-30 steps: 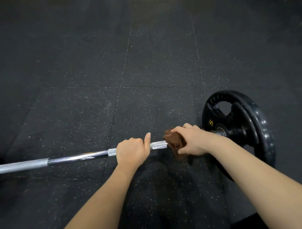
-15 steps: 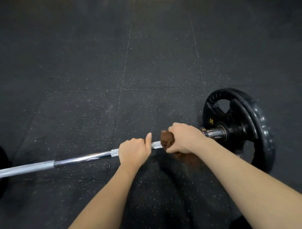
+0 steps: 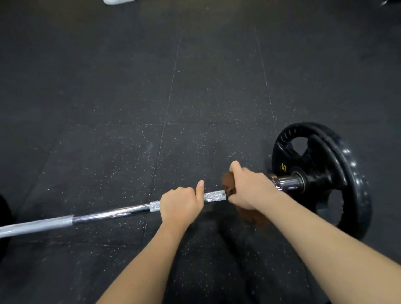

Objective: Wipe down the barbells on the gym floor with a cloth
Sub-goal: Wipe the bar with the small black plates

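While the barbell (image 3: 112,213) lies across the dark speckled rubber floor (image 3: 130,86), running from the eight o'clock edge of the view toward the weight plate (image 3: 352,173) at four o'clock, both bare hands are on its shaft. The left hand (image 3: 181,204) is clenched around a knurled stretch of the bar near six o'clock, fingers wrapped over the top and the thumb sticking up beside the steel. Just at its three o'clock side, with a short bare patch of knurling between them, the right hand (image 3: 249,188) grasps a brown cloth (image 3: 227,184) bunched around the bar. A tuft of the cloth pokes out at that hand's nine o'clock side, and a blurred brown tail hangs below the wrist. Directly at three o'clock of the right hand is the shiny sleeve (image 3: 286,183), which runs into the hub of the black plate; the plate stands on edge and carries a yellow 5. Near eleven o'clock, on the top edge, a white object (image 3: 118,1) shows only in part.
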A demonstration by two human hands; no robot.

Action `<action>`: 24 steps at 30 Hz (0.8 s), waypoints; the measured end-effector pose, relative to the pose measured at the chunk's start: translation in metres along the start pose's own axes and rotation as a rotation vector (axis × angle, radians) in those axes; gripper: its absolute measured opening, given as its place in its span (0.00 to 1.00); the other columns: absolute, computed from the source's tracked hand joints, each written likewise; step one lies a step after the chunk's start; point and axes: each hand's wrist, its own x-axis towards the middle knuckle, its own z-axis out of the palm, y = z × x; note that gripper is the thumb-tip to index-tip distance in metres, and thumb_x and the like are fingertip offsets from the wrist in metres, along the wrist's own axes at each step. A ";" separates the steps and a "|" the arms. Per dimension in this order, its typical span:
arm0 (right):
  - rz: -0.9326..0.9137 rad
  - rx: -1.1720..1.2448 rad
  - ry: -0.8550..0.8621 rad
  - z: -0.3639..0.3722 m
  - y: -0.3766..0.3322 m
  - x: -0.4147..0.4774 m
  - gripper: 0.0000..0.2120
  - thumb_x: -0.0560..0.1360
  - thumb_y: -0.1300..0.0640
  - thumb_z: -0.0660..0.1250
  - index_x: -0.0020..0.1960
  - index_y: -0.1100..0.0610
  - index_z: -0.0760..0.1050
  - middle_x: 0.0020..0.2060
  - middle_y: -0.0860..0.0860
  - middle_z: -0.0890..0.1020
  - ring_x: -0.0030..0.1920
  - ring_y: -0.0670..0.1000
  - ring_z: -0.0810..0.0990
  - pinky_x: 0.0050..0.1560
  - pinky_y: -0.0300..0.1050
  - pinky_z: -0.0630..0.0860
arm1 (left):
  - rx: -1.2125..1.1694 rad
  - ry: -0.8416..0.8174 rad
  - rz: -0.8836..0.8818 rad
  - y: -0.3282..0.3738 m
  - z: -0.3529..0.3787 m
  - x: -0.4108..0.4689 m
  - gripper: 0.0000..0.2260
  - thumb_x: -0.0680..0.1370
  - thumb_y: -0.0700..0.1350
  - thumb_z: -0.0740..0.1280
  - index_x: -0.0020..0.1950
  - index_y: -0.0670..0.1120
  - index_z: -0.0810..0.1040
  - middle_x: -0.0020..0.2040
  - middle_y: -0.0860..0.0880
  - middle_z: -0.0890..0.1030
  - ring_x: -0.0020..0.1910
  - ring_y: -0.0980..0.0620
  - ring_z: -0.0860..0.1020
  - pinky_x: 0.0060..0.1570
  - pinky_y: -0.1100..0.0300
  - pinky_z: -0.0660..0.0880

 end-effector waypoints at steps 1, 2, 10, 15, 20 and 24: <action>-0.010 0.003 -0.021 0.000 -0.003 0.001 0.25 0.75 0.49 0.71 0.64 0.50 0.60 0.61 0.53 0.75 0.59 0.65 0.78 0.50 0.53 0.70 | 0.007 -0.005 0.003 0.000 -0.001 0.000 0.32 0.86 0.62 0.44 0.30 0.47 0.71 0.29 0.51 0.74 0.30 0.46 0.74 0.33 0.57 0.66; -0.016 -0.020 -0.038 -0.003 -0.005 0.002 0.23 0.75 0.48 0.70 0.64 0.49 0.62 0.61 0.52 0.76 0.59 0.64 0.78 0.50 0.53 0.70 | 0.014 -0.008 0.008 -0.001 -0.002 0.000 0.32 0.86 0.62 0.44 0.31 0.47 0.72 0.30 0.51 0.74 0.30 0.46 0.74 0.34 0.56 0.66; 0.146 -0.118 -0.138 -0.039 0.016 0.007 0.25 0.71 0.51 0.73 0.66 0.45 0.72 0.63 0.52 0.78 0.61 0.59 0.78 0.50 0.48 0.72 | 0.006 -0.017 0.030 0.000 -0.007 -0.001 0.31 0.86 0.61 0.44 0.34 0.47 0.75 0.36 0.48 0.82 0.36 0.44 0.79 0.37 0.55 0.66; -0.035 -0.064 -0.104 -0.005 -0.020 0.016 0.24 0.75 0.51 0.70 0.68 0.50 0.67 0.63 0.54 0.74 0.63 0.63 0.77 0.57 0.52 0.74 | -0.005 -0.029 0.031 0.000 -0.004 0.004 0.33 0.86 0.61 0.44 0.39 0.47 0.80 0.40 0.47 0.84 0.42 0.42 0.82 0.39 0.54 0.68; 0.060 -0.065 -0.128 -0.022 0.008 0.018 0.21 0.73 0.53 0.70 0.64 0.46 0.69 0.63 0.51 0.76 0.62 0.59 0.78 0.52 0.49 0.73 | -0.008 -0.008 0.038 -0.002 -0.005 0.005 0.32 0.86 0.61 0.44 0.38 0.47 0.79 0.41 0.47 0.84 0.42 0.43 0.82 0.39 0.55 0.67; 0.093 -0.051 -0.082 -0.028 0.023 0.013 0.17 0.71 0.54 0.72 0.55 0.44 0.69 0.56 0.50 0.76 0.56 0.58 0.78 0.50 0.48 0.73 | -0.023 -0.004 0.044 -0.002 -0.004 0.006 0.31 0.86 0.60 0.44 0.37 0.47 0.78 0.40 0.47 0.84 0.42 0.43 0.82 0.39 0.55 0.67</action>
